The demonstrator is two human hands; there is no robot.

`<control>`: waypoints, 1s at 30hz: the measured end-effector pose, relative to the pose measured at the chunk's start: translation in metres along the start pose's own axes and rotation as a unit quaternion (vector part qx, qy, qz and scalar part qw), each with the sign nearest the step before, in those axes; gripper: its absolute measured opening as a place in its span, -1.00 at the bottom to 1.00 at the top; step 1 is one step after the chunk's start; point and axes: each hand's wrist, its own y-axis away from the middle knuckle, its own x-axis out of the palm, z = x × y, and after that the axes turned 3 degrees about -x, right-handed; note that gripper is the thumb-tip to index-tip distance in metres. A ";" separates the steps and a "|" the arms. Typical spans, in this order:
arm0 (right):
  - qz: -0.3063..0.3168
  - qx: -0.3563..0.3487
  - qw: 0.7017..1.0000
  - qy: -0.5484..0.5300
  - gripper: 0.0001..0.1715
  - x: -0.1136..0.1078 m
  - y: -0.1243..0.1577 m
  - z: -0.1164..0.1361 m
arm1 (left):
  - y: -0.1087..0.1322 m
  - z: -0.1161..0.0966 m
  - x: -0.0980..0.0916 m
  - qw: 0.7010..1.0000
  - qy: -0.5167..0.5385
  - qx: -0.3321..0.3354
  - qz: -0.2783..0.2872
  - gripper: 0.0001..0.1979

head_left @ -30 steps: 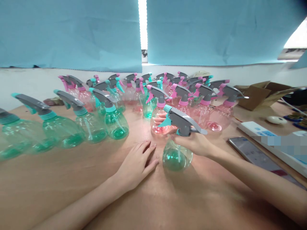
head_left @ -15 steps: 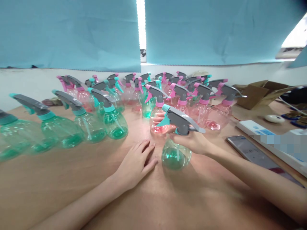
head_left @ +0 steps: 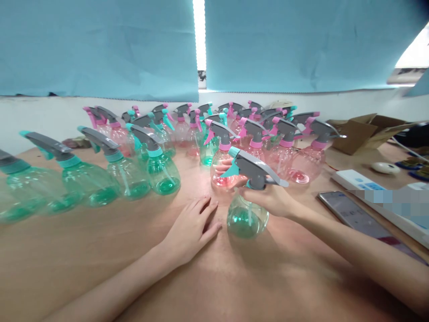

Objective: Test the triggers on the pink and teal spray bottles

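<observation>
My right hand (head_left: 273, 199) grips a clear spray bottle (head_left: 247, 219) around its neck, just under the grey trigger head with its turquoise nozzle and trigger. Green shows in the bottle's lower part, and it stands upright on the table. Some fingertips stick out behind it, in front of a pink spray bottle (head_left: 223, 156). My left hand (head_left: 192, 226) lies flat on the table left of the held bottle, fingers spread, with nothing in it. The nearest bottle beyond the left hand is a green spray bottle (head_left: 164, 172) at the end of a row.
Several pink and green spray bottles stand across the back of the table (head_left: 134, 250). On the right are a phone (head_left: 351, 214), a long white box (head_left: 358, 181), a white computer mouse (head_left: 385, 167) and an open cardboard box (head_left: 355, 134). Blue blinds (head_left: 100, 44) hang behind.
The whole view has shifted slightly, so everything sits a little further right. Both hands and the held spray bottle keep their places on the table.
</observation>
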 end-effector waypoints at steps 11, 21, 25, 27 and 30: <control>0.003 0.052 0.999 0.004 -0.49 -0.001 0.000 0.004 | 0.001 -0.001 0.001 1.000 -0.009 0.002 -0.009 -0.57; 0.002 0.055 0.994 -0.089 -0.83 -0.002 -0.004 0.012 | 0.001 0.000 0.000 1.000 0.000 0.005 -0.013 -0.58; 0.015 0.067 0.991 -0.116 -0.85 -0.004 -0.004 0.016 | 0.001 0.000 0.001 1.000 -0.005 0.005 -0.009 -0.56; 0.016 0.071 0.990 -0.119 -0.78 -0.004 -0.003 0.015 | 0.001 0.000 0.001 1.000 -0.005 0.004 -0.009 -0.57; 0.022 0.057 0.993 -0.103 -0.60 -0.001 -0.002 0.011 | 0.002 -0.001 0.001 1.000 0.000 0.002 -0.016 -0.59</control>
